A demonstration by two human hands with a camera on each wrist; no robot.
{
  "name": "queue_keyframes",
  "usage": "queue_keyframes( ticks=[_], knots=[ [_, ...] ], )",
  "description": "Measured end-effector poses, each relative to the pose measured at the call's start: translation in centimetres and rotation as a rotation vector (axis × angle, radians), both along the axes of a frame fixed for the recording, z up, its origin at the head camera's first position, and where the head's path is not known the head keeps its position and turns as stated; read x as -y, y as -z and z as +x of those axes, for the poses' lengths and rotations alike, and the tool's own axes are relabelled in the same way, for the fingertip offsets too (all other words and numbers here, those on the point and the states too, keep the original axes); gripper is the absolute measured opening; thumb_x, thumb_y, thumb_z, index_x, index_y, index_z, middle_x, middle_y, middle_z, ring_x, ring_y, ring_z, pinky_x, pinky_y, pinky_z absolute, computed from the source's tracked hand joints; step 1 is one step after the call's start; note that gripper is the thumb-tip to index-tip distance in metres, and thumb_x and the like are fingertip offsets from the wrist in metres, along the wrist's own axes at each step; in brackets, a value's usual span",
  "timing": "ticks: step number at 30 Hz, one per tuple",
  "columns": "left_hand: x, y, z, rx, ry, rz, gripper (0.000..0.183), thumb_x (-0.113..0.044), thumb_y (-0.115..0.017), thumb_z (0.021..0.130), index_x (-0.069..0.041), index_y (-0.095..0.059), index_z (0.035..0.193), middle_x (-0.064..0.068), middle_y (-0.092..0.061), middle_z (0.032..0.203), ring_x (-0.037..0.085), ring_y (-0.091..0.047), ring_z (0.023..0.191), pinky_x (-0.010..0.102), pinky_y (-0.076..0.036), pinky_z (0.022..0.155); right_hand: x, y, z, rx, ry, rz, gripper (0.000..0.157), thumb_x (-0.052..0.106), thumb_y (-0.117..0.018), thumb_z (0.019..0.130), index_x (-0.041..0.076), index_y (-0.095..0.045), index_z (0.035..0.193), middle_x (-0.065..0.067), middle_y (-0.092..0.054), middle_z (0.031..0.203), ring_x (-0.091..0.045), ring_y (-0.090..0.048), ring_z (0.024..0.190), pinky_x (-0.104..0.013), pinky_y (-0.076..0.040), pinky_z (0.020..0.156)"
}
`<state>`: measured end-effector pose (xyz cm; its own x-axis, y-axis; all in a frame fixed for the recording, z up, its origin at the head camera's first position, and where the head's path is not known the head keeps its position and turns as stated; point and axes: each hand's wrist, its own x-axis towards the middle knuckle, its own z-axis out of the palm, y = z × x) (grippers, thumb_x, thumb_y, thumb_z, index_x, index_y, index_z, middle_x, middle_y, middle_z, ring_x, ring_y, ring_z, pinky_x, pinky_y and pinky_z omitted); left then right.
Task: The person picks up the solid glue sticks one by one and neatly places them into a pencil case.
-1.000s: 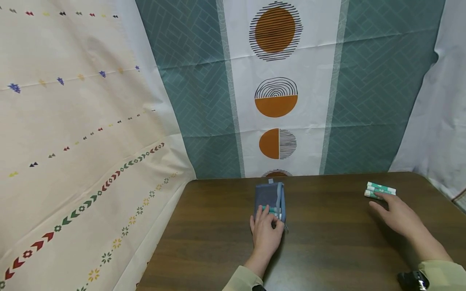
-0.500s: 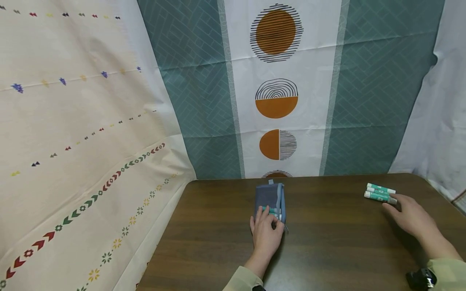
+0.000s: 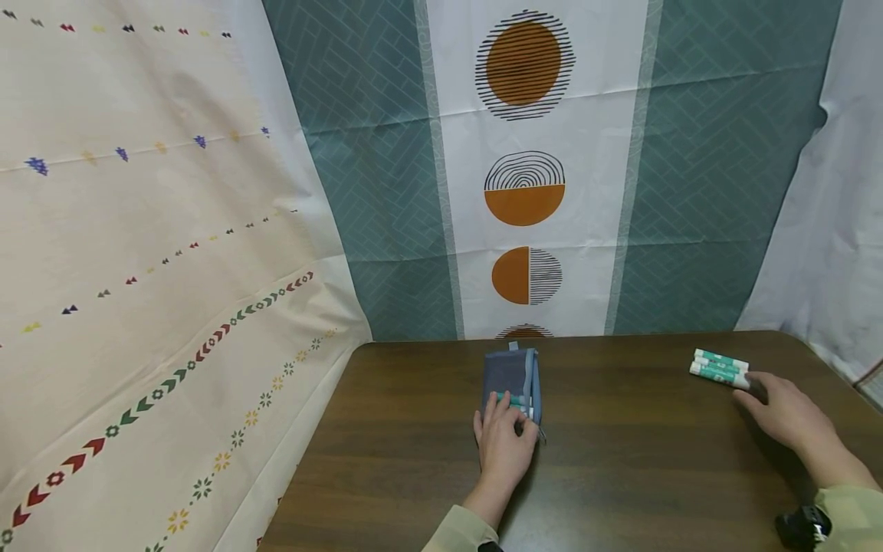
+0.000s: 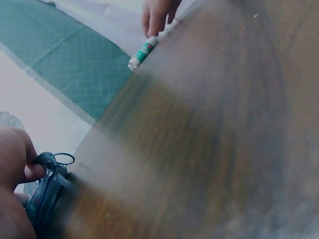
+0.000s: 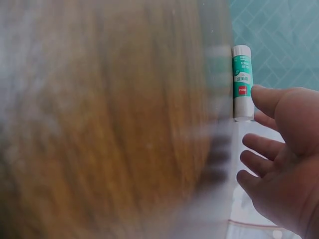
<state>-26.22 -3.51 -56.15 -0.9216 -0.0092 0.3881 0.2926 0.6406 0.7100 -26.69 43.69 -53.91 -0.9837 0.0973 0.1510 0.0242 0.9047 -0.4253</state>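
A blue zip pouch (image 3: 505, 372) lies on the wooden table with green-and-white sticks showing in its opening. My left hand (image 3: 503, 451) rests over its near end, and in the left wrist view thumb and finger pinch the pouch's zippered edge (image 4: 46, 191) beside a small cord loop. At the far right, green-and-white glue sticks (image 3: 719, 369) lie side by side. My right hand (image 3: 789, 414) is at their right end, fingers relaxed and loosely spread. The right wrist view shows its thumb right beside a glue stick (image 5: 242, 84), with nothing gripped.
The brown table (image 3: 621, 452) ends at a back edge against a hanging green-and-white cloth (image 3: 538, 153). A cream patterned cloth (image 3: 152, 268) hangs along the left side, and a white cloth (image 3: 828, 253) at the right.
My right hand has drawn back to the right, from over the glue sticks to their right end, uncovering the nearer one. The left hand and the pouch have stayed in place.
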Motion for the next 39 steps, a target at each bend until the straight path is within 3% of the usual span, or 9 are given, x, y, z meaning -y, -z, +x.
queue_keyframes(
  ticks=[15, 28, 39],
  knots=[
    [0.06, -0.13, 0.33, 0.009, 0.008, -0.001, 0.021, -0.014, -0.064, 0.093, -0.022, -0.062, 0.073, 0.015, -0.064, 0.155, 0.039, -0.043, 0.158, 0.079, -0.019, 0.124, -0.14, -0.04, 0.06, 0.003, 0.017, -0.018, 0.068, 0.035, -0.062, 0.111, -0.024, -0.039, 0.135, -0.055, -0.043, 0.129, -0.074, -0.046, 0.12, -0.081, -0.043, 0.093],
    [0.14, -0.42, 0.39, 0.004, 0.006, 0.005, 0.022, -0.013, -0.065, 0.092, -0.022, -0.062, 0.073, 0.016, -0.064, 0.154, 0.039, -0.044, 0.157, 0.079, -0.02, 0.123, -0.23, -0.53, -0.03, 0.019, -0.061, 0.0, 0.047, 0.026, -0.069, 0.108, -0.019, -0.058, 0.118, -0.051, -0.055, 0.121, -0.068, -0.057, 0.11, -0.075, -0.049, 0.085],
    [0.17, -0.44, 0.42, 0.003, 0.005, -0.002, 0.022, -0.013, -0.066, 0.093, -0.022, -0.063, 0.073, 0.015, -0.065, 0.154, 0.039, -0.045, 0.156, 0.079, -0.02, 0.123, 0.03, -0.33, 0.09, 0.013, -0.086, 0.016, 0.039, 0.023, -0.072, 0.105, -0.015, -0.064, 0.113, -0.049, -0.059, 0.12, -0.067, -0.059, 0.111, -0.073, -0.05, 0.085]
  ],
)
